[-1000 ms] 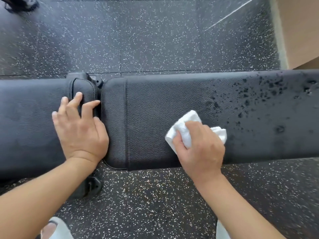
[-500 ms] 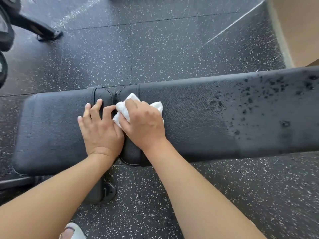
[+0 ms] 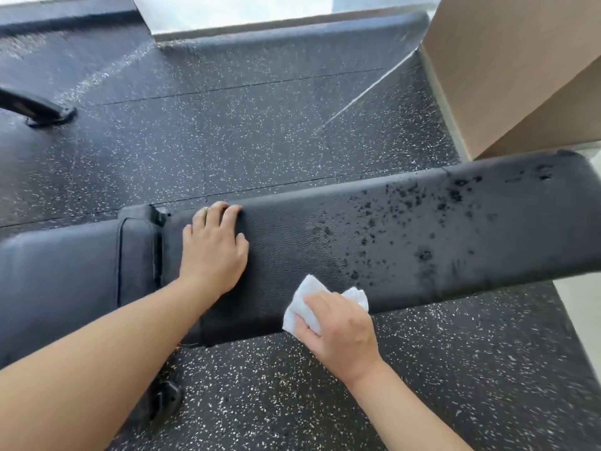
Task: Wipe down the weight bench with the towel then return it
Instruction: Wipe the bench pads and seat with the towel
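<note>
Right now your right hand [image 3: 341,333] is gripping the crumpled white towel [image 3: 307,305], fingers curled over it, and pressing it against the near edge of the long black padded weight bench [image 3: 406,242]. The towel is sitting on the backrest pad's front side, with white corners poking out above and to either side of your knuckles. Your left hand [image 3: 213,249] is lying flat on top of the same pad, fingers straight and spread, their tips reaching over the far edge; it is holding nothing and is resting just beside the gap that is separating the backrest from the shorter seat pad [image 3: 65,275] at the left. Dark wet spots [image 3: 422,222] are speckling the right stretch of the backrest, well apart from the towel. The bench is standing on dark speckled rubber flooring [image 3: 244,125]. A tan wall panel [image 3: 520,66] is rising at the upper right, and a black curved equipment foot [image 3: 42,112] is resting on the floor at the far left.
</note>
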